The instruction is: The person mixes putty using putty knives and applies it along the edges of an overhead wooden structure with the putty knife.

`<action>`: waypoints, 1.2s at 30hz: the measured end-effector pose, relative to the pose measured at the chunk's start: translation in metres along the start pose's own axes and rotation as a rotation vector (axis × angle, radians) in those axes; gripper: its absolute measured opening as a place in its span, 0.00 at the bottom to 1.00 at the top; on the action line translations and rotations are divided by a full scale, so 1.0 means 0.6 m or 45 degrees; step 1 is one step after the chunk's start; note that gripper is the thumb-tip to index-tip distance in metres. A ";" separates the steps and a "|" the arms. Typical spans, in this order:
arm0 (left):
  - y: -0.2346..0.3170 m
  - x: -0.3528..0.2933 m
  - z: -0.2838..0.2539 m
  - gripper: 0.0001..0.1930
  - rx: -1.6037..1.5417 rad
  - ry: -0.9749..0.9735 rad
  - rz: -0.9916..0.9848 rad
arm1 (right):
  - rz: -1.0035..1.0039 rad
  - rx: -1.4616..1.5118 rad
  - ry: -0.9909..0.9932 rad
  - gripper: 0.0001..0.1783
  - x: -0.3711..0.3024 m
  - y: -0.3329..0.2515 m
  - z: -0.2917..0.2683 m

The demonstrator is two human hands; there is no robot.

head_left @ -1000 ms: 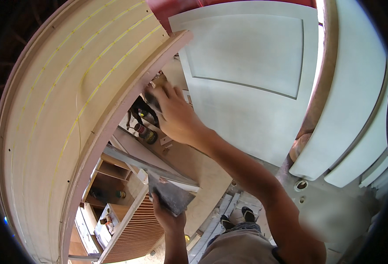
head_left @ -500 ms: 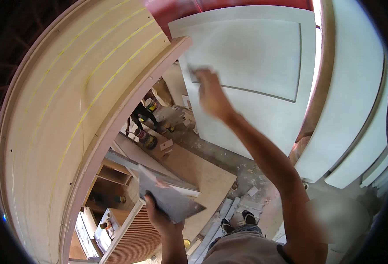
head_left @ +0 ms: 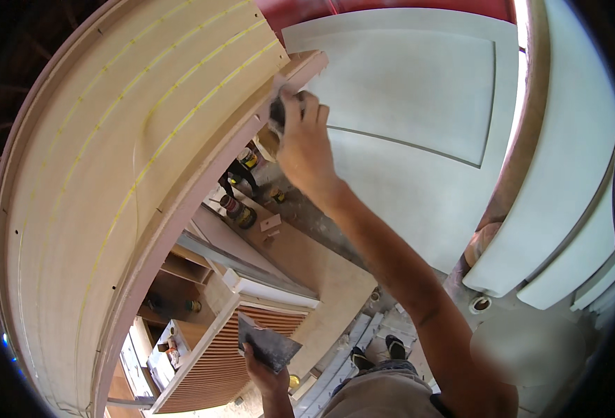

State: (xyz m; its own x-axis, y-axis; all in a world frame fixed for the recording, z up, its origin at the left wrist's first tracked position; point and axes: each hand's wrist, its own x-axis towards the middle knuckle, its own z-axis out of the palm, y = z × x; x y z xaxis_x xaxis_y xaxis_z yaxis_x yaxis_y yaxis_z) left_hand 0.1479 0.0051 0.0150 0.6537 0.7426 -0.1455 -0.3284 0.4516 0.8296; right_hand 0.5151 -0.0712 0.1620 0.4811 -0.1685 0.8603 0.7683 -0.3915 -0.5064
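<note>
My right hand (head_left: 307, 146) is raised at the upper middle, its fingers closed round a dark, blurred scraper (head_left: 277, 111). The scraper is against or just in front of the pinkish edge (head_left: 213, 157) of a large plywood panel (head_left: 133, 104); contact is hard to tell. Yellowish lines run along the panel's face. Lower down, my left hand (head_left: 267, 376) grips a flat grey plate (head_left: 271, 347) with a smeared surface, the thumb lying on top of it.
A white door panel (head_left: 405, 90) leans upright beyond my right arm, with more white panels (head_left: 565, 160) at the right. Below are a slatted wooden unit (head_left: 210, 369), a plywood sheet (head_left: 321, 272), paint cans (head_left: 237, 211) and floor debris. A person's dark-clothed legs (head_left: 241, 177) show farther off.
My right hand has moved left with the scraper, from in front of the white door panel to the plywood panel's edge. My left hand and the grey plate have dropped lower.
</note>
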 end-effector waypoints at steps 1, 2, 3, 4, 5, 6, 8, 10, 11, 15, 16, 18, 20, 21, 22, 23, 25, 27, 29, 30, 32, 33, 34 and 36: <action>0.000 0.002 0.001 0.22 0.000 0.005 -0.001 | -0.016 0.008 -0.009 0.37 -0.011 -0.013 0.002; -0.001 0.005 0.013 0.22 -0.016 -0.065 -0.005 | -0.036 0.000 -0.012 0.36 -0.016 -0.019 -0.008; -0.001 0.008 0.023 0.21 -0.028 -0.120 0.002 | -0.034 0.002 -0.017 0.36 -0.025 -0.030 -0.011; -0.001 0.011 0.039 0.21 -0.028 -0.115 -0.001 | -0.050 0.007 -0.065 0.35 -0.032 -0.040 -0.016; -0.002 0.015 0.063 0.21 -0.085 -0.141 -0.022 | -0.069 0.002 -0.110 0.35 -0.037 -0.045 -0.028; -0.001 0.019 0.081 0.20 -0.141 -0.157 -0.033 | -0.059 0.057 -0.159 0.35 -0.042 -0.054 -0.038; -0.002 0.029 0.104 0.19 -0.158 -0.169 -0.018 | -0.045 0.247 -0.429 0.35 -0.052 -0.066 -0.087; 0.001 0.032 0.140 0.18 -0.226 -0.238 -0.045 | -0.030 0.577 -0.848 0.34 -0.069 -0.057 -0.125; -0.003 0.036 0.141 0.18 -0.230 -0.253 -0.055 | -0.058 0.664 -0.846 0.34 -0.079 -0.054 -0.155; -0.010 0.033 0.185 0.19 -0.744 -0.655 -0.405 | -0.461 1.003 -0.999 0.40 -0.148 -0.066 -0.244; -0.013 0.024 0.207 0.19 -0.447 -0.535 -0.204 | -0.421 1.096 -0.968 0.39 -0.173 -0.070 -0.246; -0.006 0.033 0.209 0.24 -0.290 -0.494 -0.149 | -0.379 1.180 -0.936 0.39 -0.190 -0.051 -0.239; 0.013 0.005 0.214 0.26 -0.224 -0.491 -0.039 | -0.560 0.500 -1.100 0.34 -0.175 0.009 -0.208; 0.023 -0.010 0.218 0.30 -0.154 -0.482 0.075 | -0.489 0.558 -1.098 0.32 -0.166 0.053 -0.169; 0.030 -0.015 0.215 0.34 -0.108 -0.431 0.131 | -0.423 0.631 -1.095 0.30 -0.144 0.084 -0.131; 0.038 -0.016 0.206 0.34 -0.104 -0.417 0.154 | -0.216 0.401 -0.824 0.28 -0.107 0.090 -0.125; 0.029 -0.020 0.209 0.33 -0.165 -0.500 -0.053 | 0.018 0.194 -0.306 0.32 -0.018 0.164 -0.091; 0.027 -0.032 0.229 0.25 -0.201 -0.334 0.006 | 0.065 0.093 -0.001 0.33 0.061 0.165 -0.076; 0.023 -0.033 0.201 0.24 -0.353 -0.332 -0.110 | 0.066 0.107 0.024 0.34 0.099 0.185 -0.047; 0.020 -0.030 0.178 0.24 -0.349 -0.330 -0.105 | 0.097 0.080 0.035 0.35 0.107 0.182 -0.028; 0.017 -0.020 0.127 0.23 -0.157 -0.369 -0.027 | 0.127 0.111 0.034 0.37 0.101 0.165 0.007; 0.018 -0.020 0.113 0.23 -0.159 -0.362 -0.020 | 0.126 0.120 0.030 0.37 0.089 0.146 0.016; 0.018 -0.021 0.102 0.23 -0.126 -0.261 0.001 | 0.162 0.138 0.054 0.38 0.074 0.128 0.023; 0.016 -0.025 0.078 0.22 -0.100 -0.157 0.019 | 0.189 0.172 0.042 0.39 0.047 0.089 0.020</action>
State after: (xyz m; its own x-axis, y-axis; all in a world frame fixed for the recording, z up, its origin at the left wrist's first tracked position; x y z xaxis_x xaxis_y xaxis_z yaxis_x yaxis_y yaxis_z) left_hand 0.1671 -0.0247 0.0506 0.7257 0.6853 -0.0620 -0.3880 0.4819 0.7856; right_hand 0.5749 -0.0858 0.1582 0.5806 -0.2460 0.7761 0.7410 -0.2353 -0.6290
